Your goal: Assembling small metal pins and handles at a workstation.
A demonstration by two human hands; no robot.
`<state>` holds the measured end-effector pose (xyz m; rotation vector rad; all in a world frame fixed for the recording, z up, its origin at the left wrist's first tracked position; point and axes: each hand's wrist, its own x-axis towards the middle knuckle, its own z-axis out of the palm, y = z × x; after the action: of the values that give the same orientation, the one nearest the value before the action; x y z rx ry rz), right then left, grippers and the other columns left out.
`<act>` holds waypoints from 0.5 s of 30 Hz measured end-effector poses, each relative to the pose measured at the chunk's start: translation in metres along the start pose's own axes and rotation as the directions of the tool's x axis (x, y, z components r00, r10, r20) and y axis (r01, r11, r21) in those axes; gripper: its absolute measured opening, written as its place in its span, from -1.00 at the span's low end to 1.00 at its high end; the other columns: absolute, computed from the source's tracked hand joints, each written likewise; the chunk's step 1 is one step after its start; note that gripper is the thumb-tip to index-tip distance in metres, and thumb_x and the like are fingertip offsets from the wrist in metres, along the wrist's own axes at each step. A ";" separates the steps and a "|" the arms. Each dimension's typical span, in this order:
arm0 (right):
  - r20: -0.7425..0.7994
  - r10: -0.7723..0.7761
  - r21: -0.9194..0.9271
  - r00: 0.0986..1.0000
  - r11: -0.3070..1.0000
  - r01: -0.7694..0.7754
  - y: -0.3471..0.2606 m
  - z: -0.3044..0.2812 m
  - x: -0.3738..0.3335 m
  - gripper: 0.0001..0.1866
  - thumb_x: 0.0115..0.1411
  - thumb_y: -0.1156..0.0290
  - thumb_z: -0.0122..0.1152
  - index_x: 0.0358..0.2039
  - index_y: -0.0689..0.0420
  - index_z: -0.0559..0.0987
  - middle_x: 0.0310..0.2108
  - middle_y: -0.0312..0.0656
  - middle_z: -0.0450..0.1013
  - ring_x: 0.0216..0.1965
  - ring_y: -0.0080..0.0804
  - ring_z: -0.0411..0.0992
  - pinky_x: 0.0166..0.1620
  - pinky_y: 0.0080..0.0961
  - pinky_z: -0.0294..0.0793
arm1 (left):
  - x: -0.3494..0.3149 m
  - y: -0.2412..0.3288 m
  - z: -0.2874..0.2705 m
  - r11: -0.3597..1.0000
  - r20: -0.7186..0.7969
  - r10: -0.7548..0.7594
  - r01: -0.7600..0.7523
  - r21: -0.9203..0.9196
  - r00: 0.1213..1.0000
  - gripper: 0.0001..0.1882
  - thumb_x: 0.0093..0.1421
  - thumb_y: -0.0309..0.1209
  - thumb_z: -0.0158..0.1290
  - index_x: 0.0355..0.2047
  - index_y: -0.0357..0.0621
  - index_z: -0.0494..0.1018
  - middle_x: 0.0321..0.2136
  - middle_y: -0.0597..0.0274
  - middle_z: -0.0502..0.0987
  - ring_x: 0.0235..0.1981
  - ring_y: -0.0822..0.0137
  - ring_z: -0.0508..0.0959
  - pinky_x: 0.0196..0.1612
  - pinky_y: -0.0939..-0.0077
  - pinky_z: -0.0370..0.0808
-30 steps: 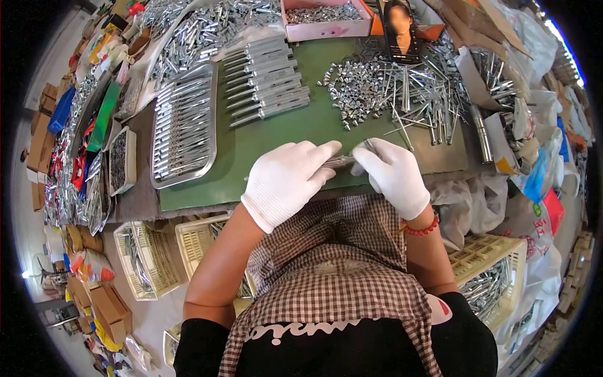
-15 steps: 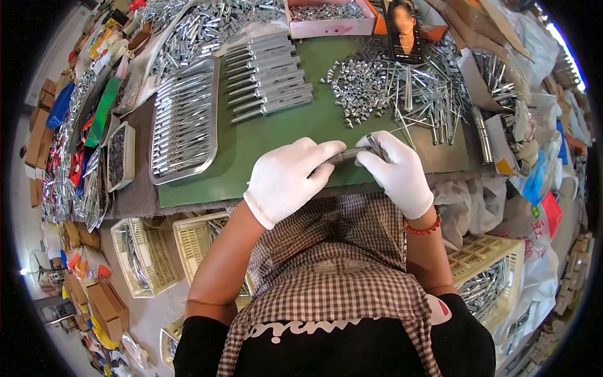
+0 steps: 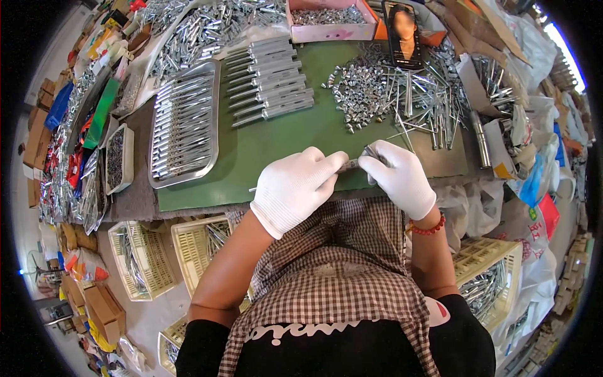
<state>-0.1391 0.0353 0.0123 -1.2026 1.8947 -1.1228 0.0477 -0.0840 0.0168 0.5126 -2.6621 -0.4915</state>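
Note:
My left hand (image 3: 298,188), in a white glove, is closed round a metal rod (image 3: 252,189); its thin end sticks out left of the glove and the rest is mostly hidden. White-gloved too, my right hand (image 3: 400,179) pinches the other end, and a dark metal piece (image 3: 369,151) shows at its fingers. Between the fingertips a short stretch of metal (image 3: 350,164) joins the hands. Just beyond lie a pile of small metal fittings (image 3: 358,91) and loose thin metal rods (image 3: 440,107). Finished-looking metal rods (image 3: 270,81) lie in a row on the green mat (image 3: 251,151).
A metal tray (image 3: 213,138) of rods stands at the left. A phone (image 3: 402,53) leans at the back beside a pink box (image 3: 331,32) of small parts. Cream crates (image 3: 160,283) with metal parts stand below the table edge. Heaped metal tubes (image 3: 207,31) cover the back left.
Both hands have come slightly nearer to me, still together on the metal rod. Its thin end now shows left of my left hand.

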 end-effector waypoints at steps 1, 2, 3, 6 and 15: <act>0.037 0.000 -0.027 0.999 1.000 0.001 -0.002 -0.002 0.001 -0.74 0.30 0.28 0.22 -0.37 0.24 0.55 -0.61 -0.15 0.43 -0.56 -0.44 0.44 -0.42 -0.44 0.41 | -0.001 0.000 0.001 1.000 -0.001 -0.004 0.004 -0.007 1.000 -0.71 0.19 -0.40 0.12 -0.07 0.17 0.55 -0.46 0.24 0.50 -0.47 0.14 0.56 -0.41 0.31 0.52; 0.039 0.003 -0.029 0.999 1.000 -0.001 -0.002 -0.005 0.003 -0.74 0.30 0.28 0.22 -0.37 0.24 0.55 -0.61 -0.15 0.43 -0.56 -0.44 0.44 -0.42 -0.44 0.41 | -0.001 -0.001 0.002 1.000 -0.001 -0.006 0.006 -0.011 1.000 -0.71 0.19 -0.40 0.12 -0.07 0.17 0.55 -0.46 0.24 0.50 -0.47 0.14 0.56 -0.41 0.31 0.52; 0.043 -0.024 -0.071 0.999 0.997 0.027 -0.003 -0.007 0.005 -0.73 0.31 0.27 0.20 -0.37 0.24 0.55 -0.60 -0.14 0.44 -0.56 -0.43 0.46 -0.43 -0.44 0.41 | -0.002 -0.002 0.004 1.000 -0.011 -0.009 0.009 -0.002 1.000 -0.71 0.19 -0.40 0.12 -0.07 0.17 0.55 -0.45 0.24 0.50 -0.47 0.13 0.56 -0.40 0.31 0.52; 0.034 0.032 -0.110 0.999 0.994 -0.029 -0.013 -0.017 0.017 -0.72 0.33 0.23 0.17 -0.31 0.23 0.56 -0.56 -0.09 0.50 -0.54 -0.34 0.54 -0.42 -0.43 0.45 | -0.002 -0.003 0.006 1.000 -0.021 -0.028 0.028 0.002 0.999 -0.72 0.19 -0.39 0.11 -0.07 0.16 0.55 -0.43 0.24 0.50 -0.47 0.13 0.57 -0.40 0.30 0.53; 0.028 -0.394 -0.705 0.919 0.644 0.297 -0.015 -0.041 0.123 -0.78 0.28 0.23 0.05 -0.24 0.07 0.56 -0.36 0.02 0.54 -0.27 0.09 0.53 -0.16 -0.02 0.51 | 0.007 0.004 0.008 0.991 0.086 -0.114 0.107 0.085 0.990 -0.77 0.23 -0.37 0.06 -0.10 0.12 0.54 -0.40 0.21 0.49 -0.49 0.09 0.57 -0.43 0.25 0.53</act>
<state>-0.2159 -0.0673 0.0366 -2.0297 2.3574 -0.6456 0.0370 -0.0816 0.0140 0.6803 -2.7600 -0.4509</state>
